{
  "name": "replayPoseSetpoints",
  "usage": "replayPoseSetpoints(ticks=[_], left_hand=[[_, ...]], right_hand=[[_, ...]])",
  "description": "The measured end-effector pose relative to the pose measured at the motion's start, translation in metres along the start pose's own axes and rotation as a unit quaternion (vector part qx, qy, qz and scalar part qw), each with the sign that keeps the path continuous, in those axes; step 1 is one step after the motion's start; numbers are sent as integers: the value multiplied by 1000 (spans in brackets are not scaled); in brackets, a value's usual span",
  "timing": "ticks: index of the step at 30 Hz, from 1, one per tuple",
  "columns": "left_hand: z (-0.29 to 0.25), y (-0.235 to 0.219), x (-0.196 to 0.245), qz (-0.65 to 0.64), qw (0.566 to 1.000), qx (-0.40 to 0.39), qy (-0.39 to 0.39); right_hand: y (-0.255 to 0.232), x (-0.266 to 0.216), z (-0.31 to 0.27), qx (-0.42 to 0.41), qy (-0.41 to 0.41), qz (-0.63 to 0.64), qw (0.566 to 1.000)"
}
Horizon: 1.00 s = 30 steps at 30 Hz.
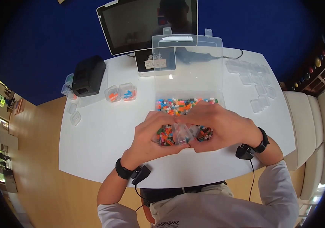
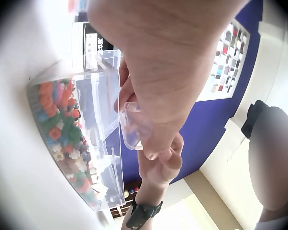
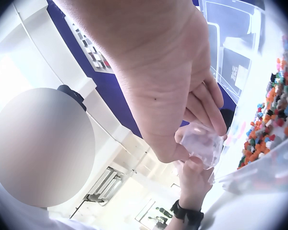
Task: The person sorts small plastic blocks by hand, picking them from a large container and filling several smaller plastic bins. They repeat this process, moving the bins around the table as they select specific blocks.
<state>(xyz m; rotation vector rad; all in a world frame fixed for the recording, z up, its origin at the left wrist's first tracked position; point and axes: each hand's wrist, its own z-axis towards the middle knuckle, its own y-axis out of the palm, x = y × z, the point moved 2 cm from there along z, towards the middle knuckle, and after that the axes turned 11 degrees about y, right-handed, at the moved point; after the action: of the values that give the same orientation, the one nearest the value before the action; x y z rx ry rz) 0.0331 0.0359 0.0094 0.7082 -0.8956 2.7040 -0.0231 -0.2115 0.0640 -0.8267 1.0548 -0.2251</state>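
Between both hands is a small clear plastic box (image 1: 182,133), held over a large clear bin (image 1: 189,94) of small coloured bricks (image 1: 175,107). My left hand (image 1: 147,135) grips the box from the left, thumb on the near side. From the right, the fingers and thumb of my right hand (image 1: 225,123) pinch it too. In the left wrist view the small box (image 2: 134,127) is see-through beside the bin's wall (image 2: 105,105). Its clear body (image 3: 201,146) shows no bricks in the right wrist view. Palms and fingers partly hide it.
Two small boxes with orange and blue bricks (image 1: 112,94) stand to the left, near a black device (image 1: 89,76). Several clear boxes (image 1: 259,103) lie at the right. Behind the bin, its raised lid (image 1: 187,64) stands before a monitor (image 1: 147,28).
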Motion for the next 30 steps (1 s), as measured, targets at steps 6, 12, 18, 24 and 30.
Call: replayPoseSetpoints(ticks=[6,12,18,24,30], left_hand=[[-1,10,5,-41,998,-28,33],[-8,4,-7,-147,987,68,0],[11,-3,4,-68,995,-77,14],[3,0,-4,-41,998,-51,-21],[-1,-4,-12,65,994,12,-91]], right_hand=[[-3,8,3,74,-17,-4,997],[-4,26,11,184,8,54,981],[0,30,6,164,86,-14,983],[3,45,5,114,128,-57,984],[9,73,-4,-20,180,-118,976]])
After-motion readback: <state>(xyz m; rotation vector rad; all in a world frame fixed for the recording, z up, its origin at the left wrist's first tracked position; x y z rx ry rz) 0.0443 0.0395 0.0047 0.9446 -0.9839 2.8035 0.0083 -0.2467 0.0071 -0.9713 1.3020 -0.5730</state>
